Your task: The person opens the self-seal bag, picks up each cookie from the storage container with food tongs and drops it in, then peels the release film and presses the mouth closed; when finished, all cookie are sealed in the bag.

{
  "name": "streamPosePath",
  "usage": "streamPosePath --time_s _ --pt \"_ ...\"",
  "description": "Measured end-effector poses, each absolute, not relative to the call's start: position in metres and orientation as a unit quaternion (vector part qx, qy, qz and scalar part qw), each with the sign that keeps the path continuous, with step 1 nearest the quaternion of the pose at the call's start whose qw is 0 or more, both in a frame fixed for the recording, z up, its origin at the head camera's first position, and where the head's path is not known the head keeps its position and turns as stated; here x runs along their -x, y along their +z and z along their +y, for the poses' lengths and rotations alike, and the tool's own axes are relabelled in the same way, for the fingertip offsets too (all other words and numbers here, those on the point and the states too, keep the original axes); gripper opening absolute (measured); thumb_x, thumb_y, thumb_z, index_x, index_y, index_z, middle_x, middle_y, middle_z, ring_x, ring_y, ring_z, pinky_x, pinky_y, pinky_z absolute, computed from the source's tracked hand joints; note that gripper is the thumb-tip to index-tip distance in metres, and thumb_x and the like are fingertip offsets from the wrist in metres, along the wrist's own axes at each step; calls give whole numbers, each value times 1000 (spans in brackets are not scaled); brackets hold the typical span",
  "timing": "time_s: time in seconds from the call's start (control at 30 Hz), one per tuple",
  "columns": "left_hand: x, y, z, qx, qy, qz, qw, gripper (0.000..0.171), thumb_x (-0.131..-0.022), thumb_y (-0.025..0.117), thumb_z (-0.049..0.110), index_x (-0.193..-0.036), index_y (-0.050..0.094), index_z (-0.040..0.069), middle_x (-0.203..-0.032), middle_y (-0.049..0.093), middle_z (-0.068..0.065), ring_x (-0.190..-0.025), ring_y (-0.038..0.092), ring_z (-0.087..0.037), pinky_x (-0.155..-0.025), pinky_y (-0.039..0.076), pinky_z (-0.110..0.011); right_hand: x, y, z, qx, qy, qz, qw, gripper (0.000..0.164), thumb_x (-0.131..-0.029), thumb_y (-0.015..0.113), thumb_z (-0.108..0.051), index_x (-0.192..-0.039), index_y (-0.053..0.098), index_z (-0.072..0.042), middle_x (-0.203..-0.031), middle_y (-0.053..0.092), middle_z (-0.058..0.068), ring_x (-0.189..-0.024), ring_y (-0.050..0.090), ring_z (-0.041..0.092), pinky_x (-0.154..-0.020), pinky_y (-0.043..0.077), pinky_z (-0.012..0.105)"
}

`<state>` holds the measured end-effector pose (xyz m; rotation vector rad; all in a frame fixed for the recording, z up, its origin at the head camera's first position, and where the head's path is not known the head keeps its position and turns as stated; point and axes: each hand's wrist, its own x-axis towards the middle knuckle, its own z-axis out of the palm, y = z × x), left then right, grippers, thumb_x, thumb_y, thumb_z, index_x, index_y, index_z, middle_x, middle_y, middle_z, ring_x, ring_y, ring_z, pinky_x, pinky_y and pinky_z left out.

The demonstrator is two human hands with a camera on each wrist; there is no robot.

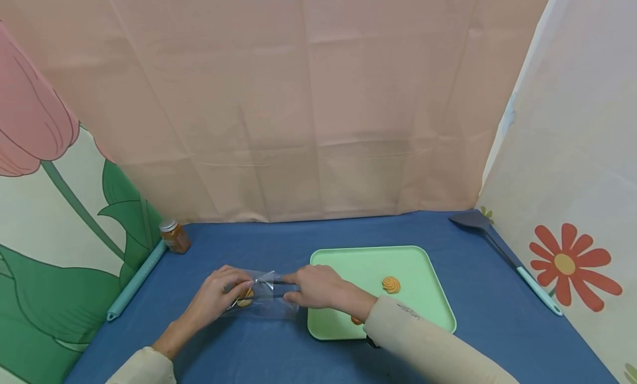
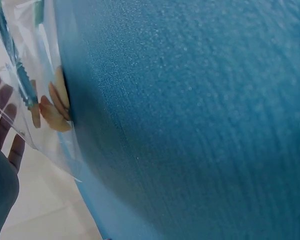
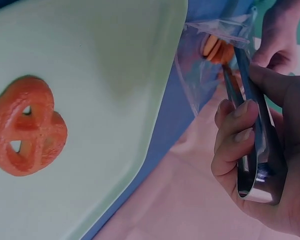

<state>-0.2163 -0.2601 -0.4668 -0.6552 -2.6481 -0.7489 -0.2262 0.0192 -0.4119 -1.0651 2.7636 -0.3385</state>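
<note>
Cream-sleeved right hand [image 1: 318, 287], lower centre, curls round silver metal tongs [image 3: 272, 175] best loosened gently inside the clear plastic bag [image 2: 51, 144] the left hand [image 1: 220, 290] pinches.

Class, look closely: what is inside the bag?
Inside the bag are several cookies and the tongs' tips. The cookies overlap, so their hidden parts and exact number cannot be told.

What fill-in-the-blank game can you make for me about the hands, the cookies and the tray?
1. The right hand grips a pair of metal ____.
2. The left hand holds a see-through plastic ____ with cookies inside.
3. The swirl cookie lies on a tray coloured ____.
4. The table cover under the tray is ____.

Missing words: tongs; bag; green; blue.
</note>
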Motion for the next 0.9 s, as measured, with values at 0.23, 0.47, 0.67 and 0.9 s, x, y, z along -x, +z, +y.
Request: streamPosePath --time_s 0.23,0.47,0.67,0.9 --pt "216 -467 -260 231 -261 -924 158 9 -96 69 28 -100 76 31 -105 70 21 -99 59 1 -79 54 -33 226 -411 16 359 -105 924 84 44 -99 61 -46 -140 60 -29 -52 51 -11 -40 37 5 -38 23 23" --pt "217 -467 -261 230 -256 -925 165 8 -95 70 30 -99 75 35 -103 69 22 -100 59 0 -80 55 -34 225 -411 17 362 -104 923 86 45 -98 62 -46 -141 59 -31 -55 53 -14 -43 42 5 -39 24 24" --pt "217 -468 -262 235 -251 -923 176 9 -94 71 29 -100 75 34 -103 69 23 -99 60 0 -80 55 -35 223 -408 21 350 -105 926 94 47 -97 63 -46 -141 58 -32 -53 53 -9 -41 36 7 -40 22 23" --pt "217 -467 -261 241 -253 -920 178 8 -95 70 28 -99 76 32 -104 68 23 -101 60 -1 -82 54 -37 223 -411 33 356 -112 924 84 47 -96 64 -47 -140 60 -31 -77 70 -9 -53 49 4 -41 29 25"
